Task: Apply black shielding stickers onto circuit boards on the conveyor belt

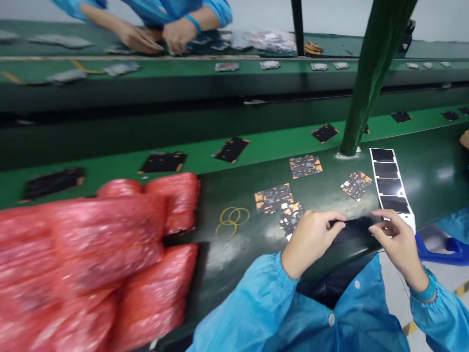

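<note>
My left hand (311, 239) and my right hand (397, 234) pinch the two ends of a black rectangular film piece (353, 229) at the near edge of the dark green bench (256, 244). Both hands have fingers closed on it. Just right of it lies a white backing strip (391, 183) carrying several black rectangles. Beyond my left hand lie flat orange-and-black circuit pieces (274, 198), one partly under my hand (291, 217), others farther off (306, 166) (356, 185).
Red bubble-wrap bundles (91, 254) fill the left of the bench. Yellow rubber bands (231, 221) lie beside them. A green belt (205, 156) carries black pieces (231, 149). A green post (366, 78) rises behind. Another person's hands (157, 36) work across the line.
</note>
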A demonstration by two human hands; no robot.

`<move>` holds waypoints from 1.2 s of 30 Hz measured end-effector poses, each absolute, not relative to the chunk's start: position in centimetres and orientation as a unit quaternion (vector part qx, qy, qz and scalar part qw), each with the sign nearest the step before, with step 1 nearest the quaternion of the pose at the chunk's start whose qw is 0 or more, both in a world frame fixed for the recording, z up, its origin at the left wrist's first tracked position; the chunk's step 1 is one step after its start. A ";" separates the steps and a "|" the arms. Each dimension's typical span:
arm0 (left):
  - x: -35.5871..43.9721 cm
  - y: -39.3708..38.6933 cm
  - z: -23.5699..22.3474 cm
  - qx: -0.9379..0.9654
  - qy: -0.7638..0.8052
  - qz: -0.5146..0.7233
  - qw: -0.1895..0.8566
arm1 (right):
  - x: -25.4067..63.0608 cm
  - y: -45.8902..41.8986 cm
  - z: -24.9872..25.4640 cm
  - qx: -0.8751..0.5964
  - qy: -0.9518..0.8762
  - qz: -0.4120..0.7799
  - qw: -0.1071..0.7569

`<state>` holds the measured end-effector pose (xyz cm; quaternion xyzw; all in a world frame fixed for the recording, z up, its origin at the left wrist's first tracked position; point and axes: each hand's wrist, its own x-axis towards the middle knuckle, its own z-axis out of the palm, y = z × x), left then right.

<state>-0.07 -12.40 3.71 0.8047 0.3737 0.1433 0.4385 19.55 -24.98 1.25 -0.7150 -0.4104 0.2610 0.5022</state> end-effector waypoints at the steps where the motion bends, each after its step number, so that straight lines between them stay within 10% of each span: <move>1: -0.8 -12.9 3.5 0.794 0.389 0.148 0.443 | 19.0 -24.8 1.1 -0.716 -0.418 0.272 0.489; 5: -3.3 -15.1 2.1 0.773 0.418 0.173 0.445 | 18.3 -24.7 0.4 -0.727 -0.449 0.281 0.437; 12: -7.1 -17.8 -1.8 0.856 0.465 0.180 0.139 | 20.4 -24.5 -1.1 -0.766 -0.355 0.291 0.450; 36: -12.8 -19.5 -2.4 0.848 0.430 0.215 0.224 | 13.4 -22.5 -0.2 -0.735 -0.318 0.439 0.407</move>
